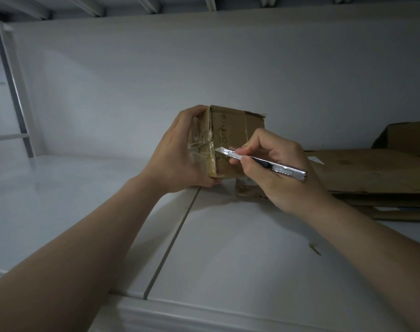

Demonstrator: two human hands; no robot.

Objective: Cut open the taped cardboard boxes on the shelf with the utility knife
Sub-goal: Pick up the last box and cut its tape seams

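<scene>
head | left grip (177, 149) clasps box (230, 130) | right grip (284, 182) pinches knife (279, 167) — blade (220, 150) at box edge

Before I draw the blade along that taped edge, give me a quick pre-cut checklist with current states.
1. Blade extended on the utility knife: ok.
2. Right hand holds the knife pen-style, firmly: ok.
3. Left hand grips the cardboard box to steady it: ok.
4. Blade tip at the tape on the box's corner edge: ok.
5. Left hand clear of the blade: not ok, the tip points toward it, close by.
6. Box seated flat on the shelf: cannot tell.
</scene>
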